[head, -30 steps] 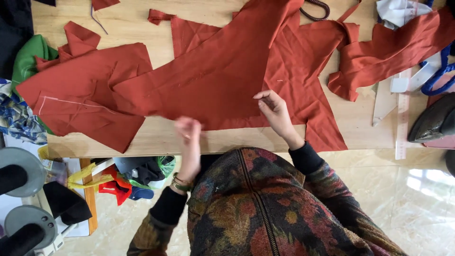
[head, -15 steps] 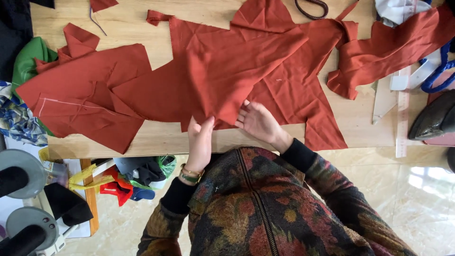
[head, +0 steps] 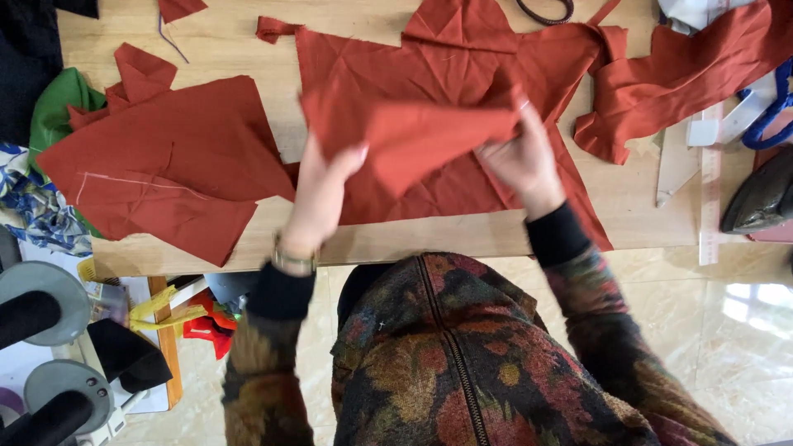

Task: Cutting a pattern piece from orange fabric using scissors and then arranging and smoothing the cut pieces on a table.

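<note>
Both hands have risen from the table's near edge since half a second ago, lifting a rust-red cloth piece off the larger red fabric spread on the wooden table. The left hand grips the piece's left edge and the right hand pinches its right corner, so the cloth stretches between them above the table. Another red panel lies flat to the left.
</note>
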